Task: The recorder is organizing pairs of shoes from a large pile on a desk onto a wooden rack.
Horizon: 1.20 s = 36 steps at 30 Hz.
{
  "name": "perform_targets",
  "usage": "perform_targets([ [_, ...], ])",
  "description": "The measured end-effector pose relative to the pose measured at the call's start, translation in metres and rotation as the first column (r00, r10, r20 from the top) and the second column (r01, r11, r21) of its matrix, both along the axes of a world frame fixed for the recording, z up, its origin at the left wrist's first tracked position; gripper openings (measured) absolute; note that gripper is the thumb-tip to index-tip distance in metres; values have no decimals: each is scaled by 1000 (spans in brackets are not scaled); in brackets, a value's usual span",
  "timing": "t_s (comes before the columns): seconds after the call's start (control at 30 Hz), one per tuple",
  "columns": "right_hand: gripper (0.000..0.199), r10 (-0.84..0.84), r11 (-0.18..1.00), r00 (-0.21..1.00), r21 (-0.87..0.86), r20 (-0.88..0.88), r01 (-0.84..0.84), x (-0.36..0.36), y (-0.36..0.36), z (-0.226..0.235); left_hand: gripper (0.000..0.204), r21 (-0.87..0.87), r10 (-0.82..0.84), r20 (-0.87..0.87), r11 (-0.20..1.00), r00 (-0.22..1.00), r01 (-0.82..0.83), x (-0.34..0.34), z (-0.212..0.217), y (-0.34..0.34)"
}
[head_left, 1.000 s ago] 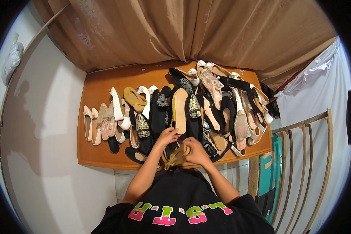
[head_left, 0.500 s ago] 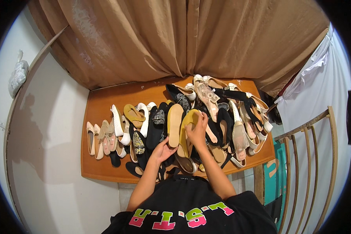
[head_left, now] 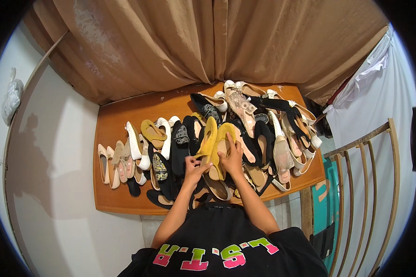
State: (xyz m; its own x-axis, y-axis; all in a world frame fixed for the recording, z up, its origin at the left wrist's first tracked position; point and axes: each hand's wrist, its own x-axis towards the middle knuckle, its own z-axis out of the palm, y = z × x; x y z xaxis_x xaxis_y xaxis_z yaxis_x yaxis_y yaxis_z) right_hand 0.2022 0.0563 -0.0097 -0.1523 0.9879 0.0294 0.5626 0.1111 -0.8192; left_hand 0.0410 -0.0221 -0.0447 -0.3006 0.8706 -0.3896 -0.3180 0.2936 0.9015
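Observation:
A mustard-yellow shoe (head_left: 210,133) stands tilted at the middle of the table, with my left hand (head_left: 196,170) closed around its near end and strap. Close against its right side is a second mustard-yellow shoe (head_left: 225,131), its tan insole facing up. My right hand (head_left: 233,159) grips that one, fingers reaching over its opening. Left of my hands lie a black flat with gold ornaments (head_left: 161,167) and a black shoe with a silver pattern (head_left: 181,134). Another mustard sandal (head_left: 153,133) rests farther left.
Many flats and sandals crowd the brown wooden table (head_left: 120,111), piled highest at the back right. Pale pink flats (head_left: 104,161) line the left end. Brown curtains (head_left: 171,46) hang behind; a wooden rack (head_left: 363,184) stands at the right, a white wall (head_left: 69,152) at the left.
The left shoe has turned from showing its flat tan sole to showing its yellow upper. My right hand has shifted slightly down, and the right shoe now shows its insole.

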Motion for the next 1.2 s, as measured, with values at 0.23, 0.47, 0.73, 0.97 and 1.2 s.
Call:
perform_targets([
  [0.23, 87, 17, 998, 1000, 57, 26, -19, -4, -11, -13, 97, -15, -200, 107, 979, 974, 202, -13, 30, -4],
  [0.47, 87, 86, 995, 996, 49, -3, -86, -4, -9, -14, 72, -28, -124, -165, 992, 979, 121, -23, -9, -13],
  [0.73, 76, -17, 1000, 995, 13, -103, 18, 18, -11, 31, 78, -9, -84, -38, 996, 996, 84, -25, -27, -19],
  [0.97, 66, 90, 989, 859, -59, -504, -138, 4, -5, 59, 68, -60, -6, 282, 998, 959, 24, -27, 6, -18],
  [1.2, 57, 200, 977, 959, -38, -198, -212, -34, -10, -7, 47, 33, 70, 329, 996, 942, -86, -41, -13, -14],
])
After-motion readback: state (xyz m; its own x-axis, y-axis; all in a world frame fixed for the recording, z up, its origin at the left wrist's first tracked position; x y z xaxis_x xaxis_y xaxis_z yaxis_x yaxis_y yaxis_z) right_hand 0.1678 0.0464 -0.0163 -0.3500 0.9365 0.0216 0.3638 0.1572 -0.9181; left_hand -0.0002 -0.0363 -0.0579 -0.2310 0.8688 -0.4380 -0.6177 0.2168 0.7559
